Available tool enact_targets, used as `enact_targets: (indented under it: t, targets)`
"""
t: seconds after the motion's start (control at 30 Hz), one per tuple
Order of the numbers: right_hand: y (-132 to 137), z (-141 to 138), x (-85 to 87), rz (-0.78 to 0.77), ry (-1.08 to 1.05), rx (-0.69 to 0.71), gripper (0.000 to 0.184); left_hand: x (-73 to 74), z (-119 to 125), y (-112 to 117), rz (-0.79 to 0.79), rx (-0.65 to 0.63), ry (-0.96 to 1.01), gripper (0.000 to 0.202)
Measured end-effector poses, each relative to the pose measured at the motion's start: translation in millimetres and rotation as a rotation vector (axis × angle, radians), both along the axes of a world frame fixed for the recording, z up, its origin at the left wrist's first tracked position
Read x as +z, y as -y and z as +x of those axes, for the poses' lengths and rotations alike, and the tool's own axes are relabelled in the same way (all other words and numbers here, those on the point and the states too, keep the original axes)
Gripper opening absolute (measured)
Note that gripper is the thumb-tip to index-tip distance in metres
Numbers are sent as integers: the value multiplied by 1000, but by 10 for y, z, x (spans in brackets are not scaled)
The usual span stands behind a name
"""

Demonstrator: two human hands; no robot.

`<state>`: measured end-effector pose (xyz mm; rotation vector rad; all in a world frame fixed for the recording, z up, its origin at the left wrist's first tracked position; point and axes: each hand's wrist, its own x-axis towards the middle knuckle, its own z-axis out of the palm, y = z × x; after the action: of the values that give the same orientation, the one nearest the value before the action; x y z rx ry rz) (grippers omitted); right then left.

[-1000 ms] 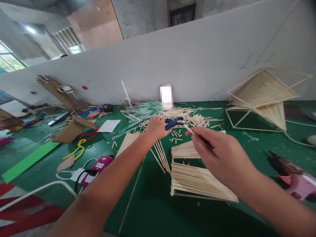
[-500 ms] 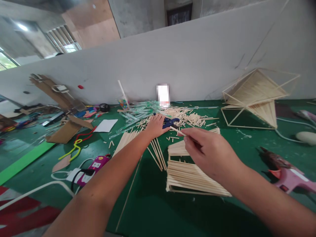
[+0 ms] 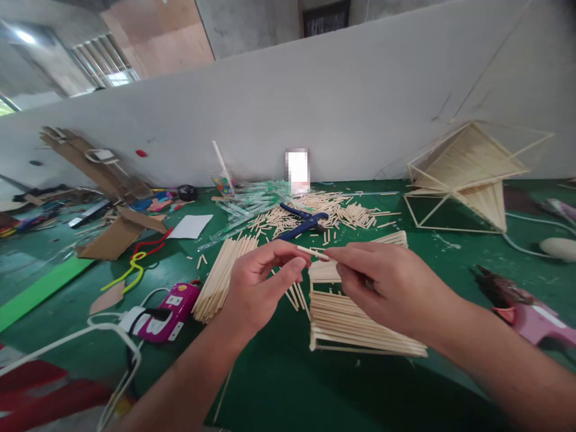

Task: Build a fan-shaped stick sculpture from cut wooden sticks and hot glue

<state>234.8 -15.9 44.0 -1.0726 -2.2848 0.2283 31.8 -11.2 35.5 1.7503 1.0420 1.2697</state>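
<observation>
My right hand (image 3: pixel 382 282) pinches a thin pale wooden stick (image 3: pixel 311 252), which points left. My left hand (image 3: pixel 265 285) is at the stick's far end, its fingers curled and the thumb close to the fingertips; the exact contact is partly hidden. Below my right hand lies a slatted frame of wooden sticks (image 3: pixel 360 318). Beyond the hands, blue-handled cutters (image 3: pixel 303 225) lie apart from them on a heap of short stick pieces (image 3: pixel 355 215). A bundle of longer sticks (image 3: pixel 225 270) lies left of my left hand, and a few loose ones show between the hands.
A pink glue gun (image 3: pixel 535 321) lies at the right, below a larger stick-frame model (image 3: pixel 468 174). Clear plastic strips (image 3: pixel 252 204) lie at the back. Leftward are a purple power strip (image 3: pixel 173 312) with cables, white paper (image 3: pixel 191 227) and folded cardboard (image 3: pixel 112 234).
My left hand has left the cutters and come back toward me to the stick's end. The cutters stay on the heap. My right hand still holds the stick, slightly lower.
</observation>
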Motion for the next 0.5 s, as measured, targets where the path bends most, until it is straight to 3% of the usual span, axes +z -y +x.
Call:
enact_targets:
  t: [0.23,0.37,0.5]
  targets:
    - [16,-26,-21,38,-16,25,27,-98,-78,-34,-96,76,118,7]
    - [118,-5,102,225,-251,-149,30,-307,-171,-137,-60,190,326,7]
    - [277,-5,26,129,-178,-95,39,-529,-213,-231,-99,316,457,10]
